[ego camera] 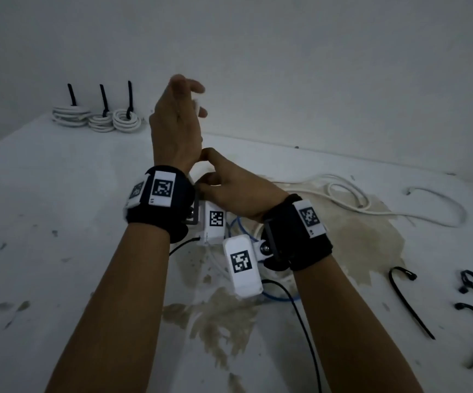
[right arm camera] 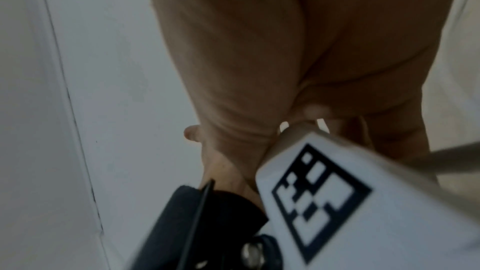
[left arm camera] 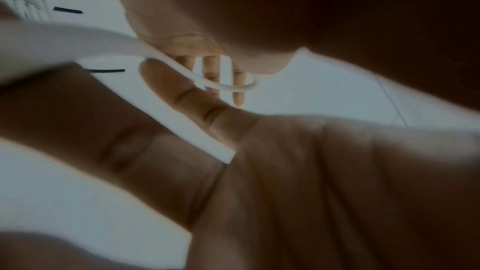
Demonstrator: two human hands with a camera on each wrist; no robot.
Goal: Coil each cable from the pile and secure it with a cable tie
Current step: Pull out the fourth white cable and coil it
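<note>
A: Where are the hands?

B: Centre of the head view. The left hand [ego camera: 174, 126] is raised, fingers loosely spread, with a white cable [left arm camera: 179, 69] running across its palm and looping over the fingers in the left wrist view. I cannot tell whether the fingers close on it.

A: And the right hand [ego camera: 229, 188]?

B: Just below the left wrist, fingers bent and tucked in against it. What they pinch is hidden by the left wrist band [ego camera: 158, 199]; I cannot tell.

A: Anything blocking the view?

B: The white tagged camera boxes [ego camera: 242, 265] on both wrists cover part of the cable pile [ego camera: 343, 194], which lies on the stained table [ego camera: 59, 222] right of centre. A blue cable [ego camera: 275, 297] shows under the right wrist.

A: What else is there?

B: Three finished white coils [ego camera: 99, 119] in the upper left, each with a black tie standing up. Loose black cable ties [ego camera: 408, 302] lie at the lower right, well apart from the hands.
</note>
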